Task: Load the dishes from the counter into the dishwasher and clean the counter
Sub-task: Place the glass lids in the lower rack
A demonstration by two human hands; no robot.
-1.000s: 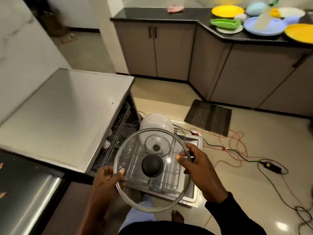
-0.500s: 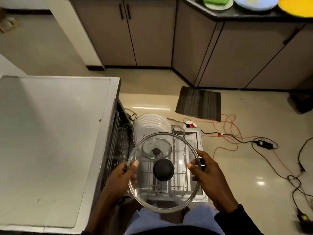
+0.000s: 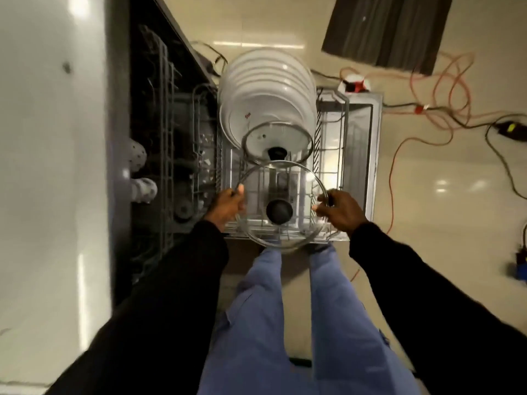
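I hold a large glass lid [image 3: 296, 192] with a black knob by its rim, low over the near end of the pulled-out dishwasher rack [image 3: 346, 115]. My left hand [image 3: 226, 208] grips the lid's left edge and my right hand [image 3: 340, 212] grips its right edge. A smaller glass lid [image 3: 262, 138] stands in the rack just beyond it, leaning against a row of several white plates [image 3: 265, 89].
The dishwasher's steel top [image 3: 51, 166] fills the left side, with its dark interior [image 3: 159, 138] beside the rack. A dark floor mat [image 3: 387, 29] lies at the top right. Orange and black cables [image 3: 445, 109] and a small white and red plug block [image 3: 353, 85] trail over the floor on the right.
My view has tipped straight down and the counter has left the frame. Both hands have lowered the large lid toward the near end of the rack.
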